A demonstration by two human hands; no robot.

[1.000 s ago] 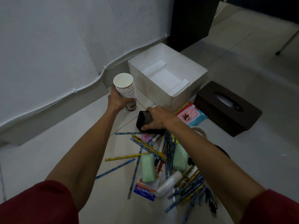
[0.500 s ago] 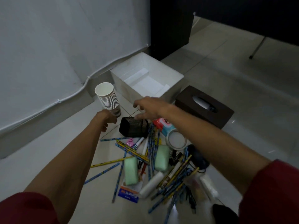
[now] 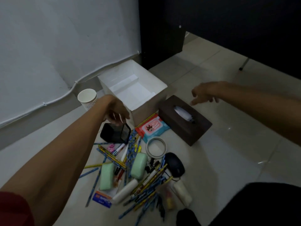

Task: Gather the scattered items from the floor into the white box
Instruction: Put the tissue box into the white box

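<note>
Now the work has changed hands. The stack of paper cups (image 3: 87,99), held in the left hand a second ago, stands on the floor (image 3: 228,152) just left of the white box (image 3: 146,111). The left hand (image 3: 116,111) has come down onto the black mesh pen holder (image 3: 115,133), which the right hand (image 3: 204,93) has let go. That hand now hangs over the brown tissue box (image 3: 184,121), fingers loosely spread and holding nothing.

Nothing has reached the box yet: its inside shows only folded flaps, and the pencils (image 3: 132,144) lie heaped in front of it. The holder looks likely to go in first.

Motion blur hides whether the left fingers grip the holder's rim or merely touch it. The forearm covers the lower cups, and the near end of the pile is smeared.
</note>
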